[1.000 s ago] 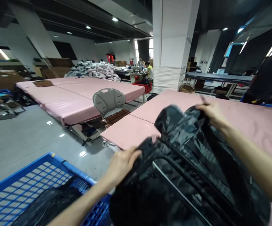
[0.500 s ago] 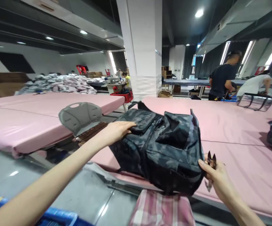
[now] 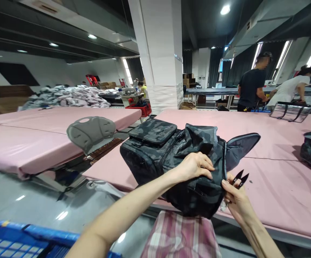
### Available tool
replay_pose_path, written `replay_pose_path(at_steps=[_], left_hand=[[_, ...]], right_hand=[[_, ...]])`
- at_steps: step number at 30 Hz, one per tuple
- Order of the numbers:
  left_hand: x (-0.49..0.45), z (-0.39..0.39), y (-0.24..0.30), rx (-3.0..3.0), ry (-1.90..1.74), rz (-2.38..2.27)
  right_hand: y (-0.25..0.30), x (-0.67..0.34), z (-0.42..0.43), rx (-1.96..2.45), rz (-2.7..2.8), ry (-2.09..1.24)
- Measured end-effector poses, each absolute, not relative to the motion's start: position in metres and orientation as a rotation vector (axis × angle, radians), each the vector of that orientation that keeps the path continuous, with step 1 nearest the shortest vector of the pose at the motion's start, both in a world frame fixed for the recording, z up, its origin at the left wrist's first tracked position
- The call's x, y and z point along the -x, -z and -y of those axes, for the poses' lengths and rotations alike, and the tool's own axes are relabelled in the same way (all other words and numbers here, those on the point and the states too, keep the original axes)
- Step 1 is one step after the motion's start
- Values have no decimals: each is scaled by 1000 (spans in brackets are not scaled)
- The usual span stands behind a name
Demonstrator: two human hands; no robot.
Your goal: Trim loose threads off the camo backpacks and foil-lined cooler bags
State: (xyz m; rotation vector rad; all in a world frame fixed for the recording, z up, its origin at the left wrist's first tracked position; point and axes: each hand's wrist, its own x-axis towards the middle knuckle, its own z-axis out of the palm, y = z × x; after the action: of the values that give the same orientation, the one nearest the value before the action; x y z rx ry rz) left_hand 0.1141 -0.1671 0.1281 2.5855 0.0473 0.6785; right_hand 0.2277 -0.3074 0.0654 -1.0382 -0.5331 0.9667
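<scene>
**Camo bag (image 3: pixel 168 156) steadied on the surface (image 3: pixel 276 195), snips (image 3: pixel 243 180) tucked in the same hand**

So the bag is set near the front edge of the pink surface, probably so it can be reached easily from both sides. Its right half is covered by the left grip (image 3: pixel 195 166), fingers bent and pressed on the fabric, presumably to stop it sliding; whether any cloth is pinched underneath can't be told. By the right grip (image 3: pixel 234 195), the bag's right-hand edge is pinched between thumb and fingers, just below a flap (image 3: pixel 240 145) sticking out, likely to keep that edge firm. The snips are held there too, blades pointed up and away from the bag, which seems handy: nothing gets nicked and nothing has to be put down.
</scene>
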Motion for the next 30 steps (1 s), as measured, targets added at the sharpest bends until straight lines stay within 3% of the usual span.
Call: replay_pose_path(at_steps=[7,14,19,26,30], left_hand=[[-102,177,-133,-2344,-922,-418],[-104,180,-129,-1862,-916,-598],[-105,180,-129,-1811,-937,-578],[-109,176,-119,-1804,-930,-554],[-90,173,-136,-1917,-826,-519]], right_hand=[[-64,-240,314,1223,792,-822],[-106,-259,314,1770,1375,360],[-119,-253,300,1707,1668,807],[-121,-246,292,1703,1732,906],[-113,-261,300,1627,1535,511]])
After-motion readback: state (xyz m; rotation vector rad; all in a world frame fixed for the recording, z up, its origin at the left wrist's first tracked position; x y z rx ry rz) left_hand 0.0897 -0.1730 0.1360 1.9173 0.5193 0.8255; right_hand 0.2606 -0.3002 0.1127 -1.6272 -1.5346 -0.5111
